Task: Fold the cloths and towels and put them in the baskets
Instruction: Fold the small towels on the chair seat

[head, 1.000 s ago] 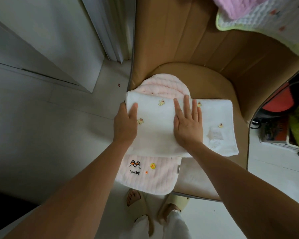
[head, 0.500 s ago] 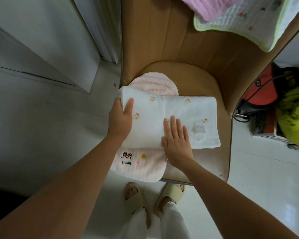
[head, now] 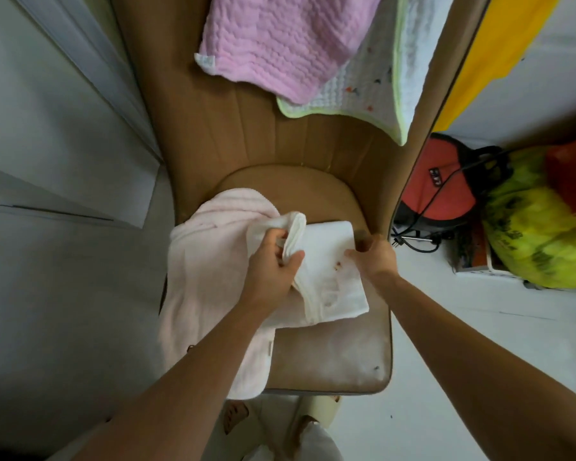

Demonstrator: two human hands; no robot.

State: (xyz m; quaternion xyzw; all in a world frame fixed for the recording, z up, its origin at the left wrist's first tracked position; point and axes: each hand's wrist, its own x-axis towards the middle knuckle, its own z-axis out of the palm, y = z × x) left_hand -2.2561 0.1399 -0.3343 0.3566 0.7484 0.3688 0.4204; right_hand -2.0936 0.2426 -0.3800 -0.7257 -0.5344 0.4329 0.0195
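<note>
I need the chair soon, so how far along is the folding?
Partly done. The white cloth lies on the seat in layers: the left hand grips one end over it, the right hand holds the other edge. The pink towel beneath looks unfolded, and two cloths hang on the chair back. No basket shows.

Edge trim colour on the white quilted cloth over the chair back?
Light green trim, head view.

White towel [head: 330, 281] half-folded on chair seat, overlapping pale pink towel [head: 207, 287]
</note>
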